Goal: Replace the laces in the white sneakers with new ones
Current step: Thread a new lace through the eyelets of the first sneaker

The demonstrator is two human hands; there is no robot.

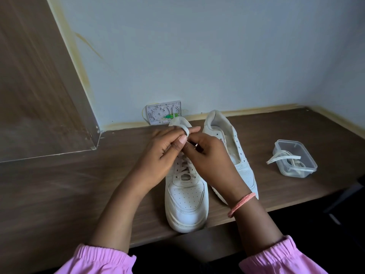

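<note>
Sleeves: pink elastic cuffs (102, 260) are seen at the bottom edge, one on each forearm; a coral thread band (242, 202) is worn on the right wrist.
Table: a dark wood-grain top (79, 184) is set into a corner, its front edge running close to the person.
Laced sneaker: a white sneaker (186, 200) is stood with its toe at the table's front edge and its heel toward the wall; lace is crossed through its lower eyelets.
Left hand: the left hand (164, 153) is held above the sneaker's tongue; a white lace loop (186, 131) is wrapped round a finger and pinched under the thumb.
Right hand: the right hand (207, 155) is met with the left; its fingertips are curled onto the same lace.
Second sneaker: an unlaced white sneaker (239, 161) is placed just beside the first, to the right, tilted outward; its eyelets are seen bare.
Container: a clear plastic tub (308, 161) is set well apart to the right; white laces (284, 156) are held inside, one end draped over the rim.
Wall: a small white plastic plate (158, 113) with a green part is leaned at the base of the pale wall (217, 56).
</note>
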